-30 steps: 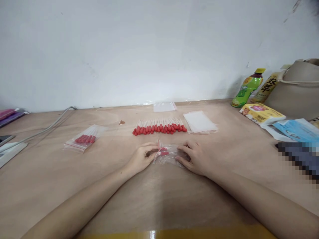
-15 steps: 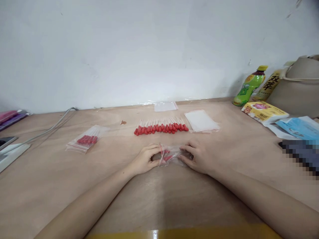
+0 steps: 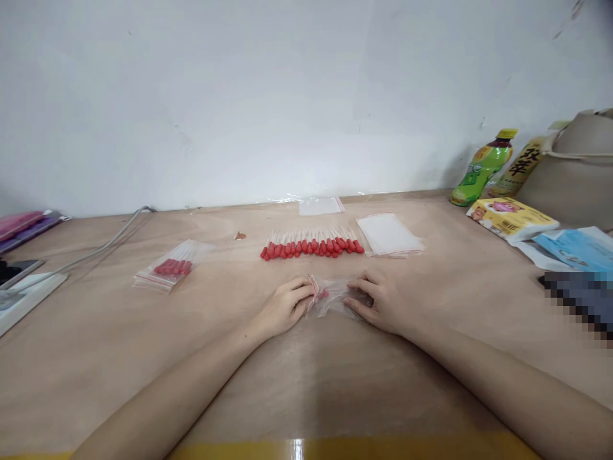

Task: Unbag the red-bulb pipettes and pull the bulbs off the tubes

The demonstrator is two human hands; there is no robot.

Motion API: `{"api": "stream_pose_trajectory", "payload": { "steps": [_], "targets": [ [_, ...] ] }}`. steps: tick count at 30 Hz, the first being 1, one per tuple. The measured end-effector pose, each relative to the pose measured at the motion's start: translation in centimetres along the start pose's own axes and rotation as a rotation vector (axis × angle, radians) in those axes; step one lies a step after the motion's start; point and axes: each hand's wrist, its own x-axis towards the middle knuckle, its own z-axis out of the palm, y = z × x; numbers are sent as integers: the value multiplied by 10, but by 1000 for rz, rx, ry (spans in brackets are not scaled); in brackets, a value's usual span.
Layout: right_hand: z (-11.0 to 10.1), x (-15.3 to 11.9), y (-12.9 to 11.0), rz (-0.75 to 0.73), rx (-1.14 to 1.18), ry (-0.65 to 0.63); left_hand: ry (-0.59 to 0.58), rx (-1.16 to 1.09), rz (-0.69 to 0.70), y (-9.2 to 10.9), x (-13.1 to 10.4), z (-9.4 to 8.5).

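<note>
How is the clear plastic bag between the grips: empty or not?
Not empty: something red shows inside the clear bag, beside its red-striped edge.

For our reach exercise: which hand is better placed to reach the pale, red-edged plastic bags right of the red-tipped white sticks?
Probably the right hand: the pale plastic bags lie just beyond it, and farther from the left hand. Both hands touch a crumpled clear plastic bag.

A brown-surfaced table (image 3: 71, 364) bears a row of red-headed sticks (image 3: 312, 247) just beyond the left hand (image 3: 290, 303) and right hand (image 3: 383, 303), flat clear bags (image 3: 389, 234) past the right. Filled bags (image 3: 172, 267) and a gray cable (image 3: 108, 245) lie left of the hands; a green bottle (image 3: 483, 171) and yellow pack (image 3: 511, 216) sit well right.
</note>
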Motion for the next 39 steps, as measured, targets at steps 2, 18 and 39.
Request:
{"api": "stream_pose_trajectory", "payload": {
  "steps": [2,18,39],
  "targets": [
    [0,0,0,-1,-1,3,31,1,-26,-1,-2,-1],
    [2,0,5,-19,45,-8,17,-10,-33,-10,-4,-7],
    [-14,4,10,-157,103,-122,552,463,91,-15,31,-89]
  ]
}}
